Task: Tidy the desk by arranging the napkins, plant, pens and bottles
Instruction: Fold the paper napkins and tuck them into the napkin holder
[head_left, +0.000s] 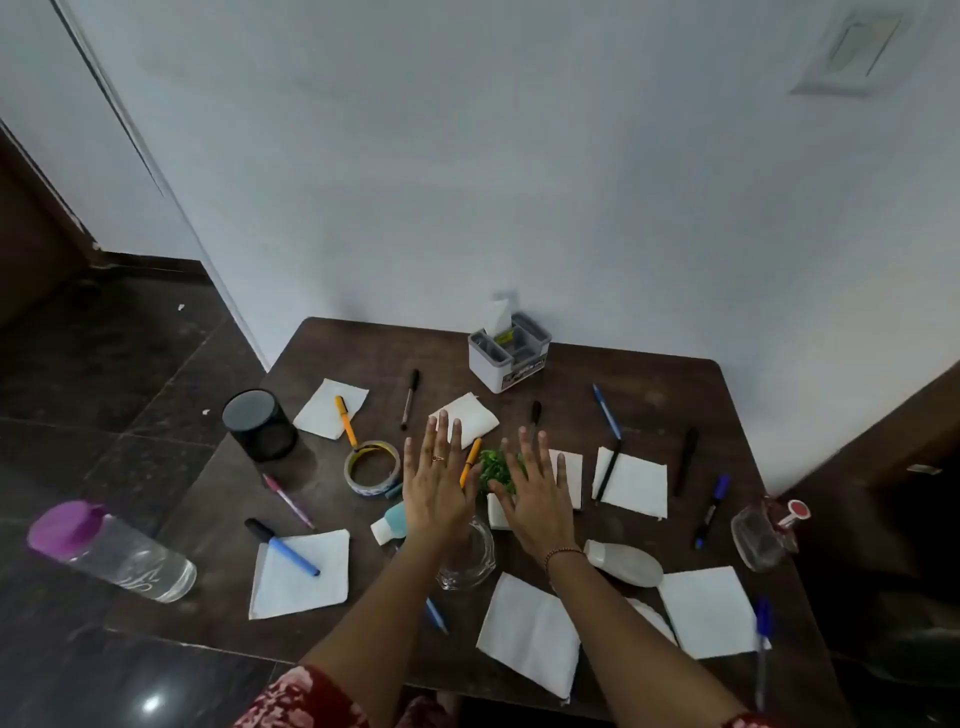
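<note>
Napkins (306, 592) flat white squares; plant (494, 469) leafy green

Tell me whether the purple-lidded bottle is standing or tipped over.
Tipped over: the bottle lies on its side, its purple lid pointing left.

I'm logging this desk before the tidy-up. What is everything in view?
napkins: at least seven, white, scattered flat
pens and markers: about twelve, blue, black, orange, pink, scattered, some on napkins
plant: one, green, centre
purple-lidded bottle: one, clear, lying at left edge
small bottle: one, teal, white cap, centre
white bottle: one, lying right of centre
red-capped bottle: one, clear, right edge
glass dish: one, clear, near centre
pen cup: one, black, left
tape roll: one, pale, left of centre
organiser: one, white-grey, by wall
desk: one, dark brown
left hand, right hand: two, open, either side of the plant
</note>
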